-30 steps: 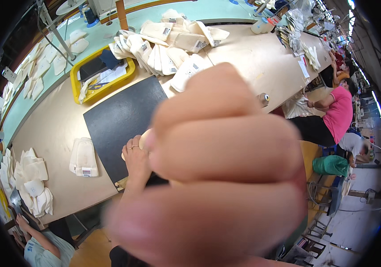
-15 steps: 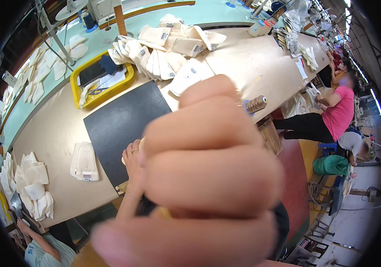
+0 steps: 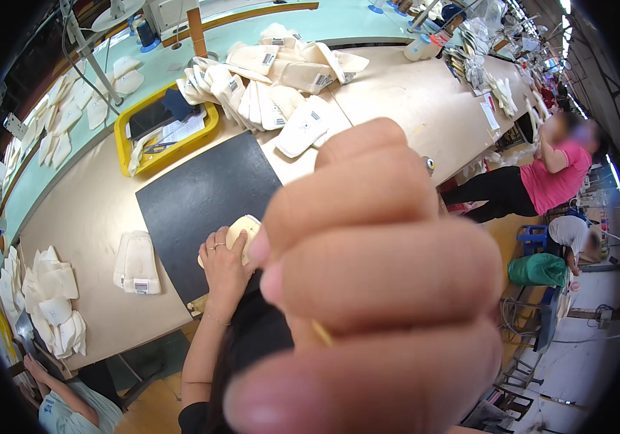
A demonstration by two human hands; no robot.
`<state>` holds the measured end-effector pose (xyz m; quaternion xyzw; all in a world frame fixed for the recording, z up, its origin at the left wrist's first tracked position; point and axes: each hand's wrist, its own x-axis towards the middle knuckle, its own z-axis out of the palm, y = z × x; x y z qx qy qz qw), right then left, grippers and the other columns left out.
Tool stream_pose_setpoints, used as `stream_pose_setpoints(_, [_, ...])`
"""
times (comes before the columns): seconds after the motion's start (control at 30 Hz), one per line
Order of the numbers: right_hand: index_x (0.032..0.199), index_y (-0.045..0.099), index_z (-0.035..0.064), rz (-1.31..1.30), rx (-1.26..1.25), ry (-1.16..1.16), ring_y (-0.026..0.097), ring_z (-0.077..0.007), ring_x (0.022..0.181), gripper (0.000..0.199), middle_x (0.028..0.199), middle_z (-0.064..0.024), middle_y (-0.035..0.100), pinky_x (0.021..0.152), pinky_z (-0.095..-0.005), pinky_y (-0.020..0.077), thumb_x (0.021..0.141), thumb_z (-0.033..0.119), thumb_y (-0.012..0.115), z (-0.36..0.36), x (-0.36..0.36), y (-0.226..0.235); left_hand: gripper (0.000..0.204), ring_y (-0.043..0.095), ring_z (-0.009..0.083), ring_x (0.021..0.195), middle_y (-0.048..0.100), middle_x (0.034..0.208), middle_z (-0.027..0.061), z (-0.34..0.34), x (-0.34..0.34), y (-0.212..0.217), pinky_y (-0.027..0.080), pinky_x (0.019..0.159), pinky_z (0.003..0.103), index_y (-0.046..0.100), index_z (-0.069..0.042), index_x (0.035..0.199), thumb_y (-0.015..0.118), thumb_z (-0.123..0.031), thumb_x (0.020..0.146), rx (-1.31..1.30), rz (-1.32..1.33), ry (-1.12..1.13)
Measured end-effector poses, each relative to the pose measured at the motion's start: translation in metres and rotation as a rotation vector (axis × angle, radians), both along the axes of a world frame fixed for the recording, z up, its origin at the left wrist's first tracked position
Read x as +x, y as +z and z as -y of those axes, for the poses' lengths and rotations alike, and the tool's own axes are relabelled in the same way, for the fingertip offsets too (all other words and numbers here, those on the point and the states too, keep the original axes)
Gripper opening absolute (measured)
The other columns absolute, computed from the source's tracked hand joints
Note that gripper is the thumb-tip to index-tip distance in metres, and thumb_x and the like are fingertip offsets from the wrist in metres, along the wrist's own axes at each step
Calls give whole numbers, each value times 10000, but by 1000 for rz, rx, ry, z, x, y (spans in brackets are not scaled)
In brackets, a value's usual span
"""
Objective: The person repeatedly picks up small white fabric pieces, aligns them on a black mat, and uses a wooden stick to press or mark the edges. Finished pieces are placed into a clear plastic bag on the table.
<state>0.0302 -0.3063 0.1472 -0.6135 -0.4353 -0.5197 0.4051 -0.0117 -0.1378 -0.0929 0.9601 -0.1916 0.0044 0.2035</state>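
Observation:
My left hand [image 3: 224,271], with a ring on one finger, holds a cream padded fabric piece [image 3: 243,230] on the black mat [image 3: 201,184]. Its thumb and fingers press on the piece, partly covering it. Very close to the camera, my right hand [image 3: 389,267] fills the middle and lower right of the head view, blurred, its fingers curled closed. A thin yellow bit [image 3: 322,333] shows between those fingers; what it belongs to is hidden. Left of the mat lies a small stack of cream padded pieces [image 3: 136,264].
A yellow tray [image 3: 123,145] with papers and small items stands behind the mat. Cream pieces [image 3: 252,79] are heaped beside it, with another pile [image 3: 56,307] at the left. A thread spool [image 3: 429,166] is mostly hidden. Co-workers [image 3: 556,173] [image 3: 78,405] are at right and lower left.
My right hand has shifted to the right, uncovering more of the cream piece and my left hand while covering the thread spool. At right, the co-worker in pink has raised their hands.

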Motion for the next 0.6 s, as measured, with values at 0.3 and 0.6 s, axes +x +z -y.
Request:
stream_pose_setpoints(0.3, [913, 737, 98, -1, 0, -7, 478, -195, 664, 243, 761, 1, 468, 580, -303, 376, 708, 226, 759, -6, 0, -4, 543, 493, 369, 1191, 542, 1289, 189, 2, 0, -1, 366, 1012, 504, 642, -101, 1274, 753, -307, 784, -13, 4, 11])
stream_pose_setpoints(0.6, [930, 741, 107, 16, 3, -3, 483, -205, 686, 229, 781, -1, 476, 600, -311, 395, 739, 229, 775, -14, 4, -8, 569, 493, 368, 1173, 539, 1271, 188, 9, -5, 5, 370, 997, 500, 628, -106, 1282, 762, -309, 767, -18, -6, 15])
